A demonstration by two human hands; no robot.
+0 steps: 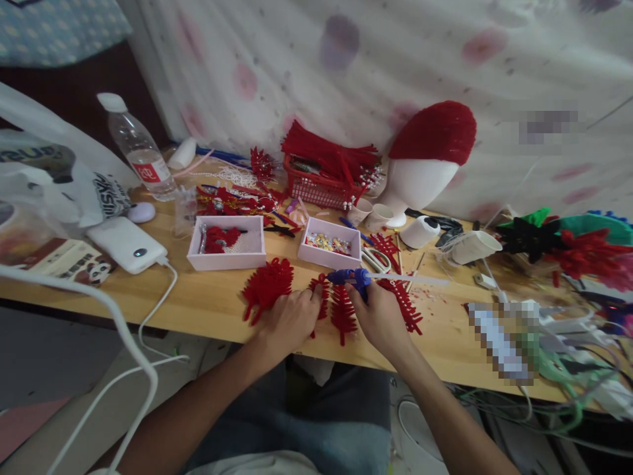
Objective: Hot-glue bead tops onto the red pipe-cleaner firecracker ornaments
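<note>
My right hand is closed around a blue glue gun with a clear glue stick poking out to the right; its nozzle points left. My left hand is closed on a red chenille leaf piece that sits just under the nozzle. Another red leaf lies between my hands, a bigger red cluster lies left of my left hand, and one more leaf lies to the right. All rest on the wooden table.
Two white trays hold red pieces and beads. Behind stand a red basket of chenille stems, a foam head with a red cap, scissors, paper cups, a water bottle, a power bank with cable.
</note>
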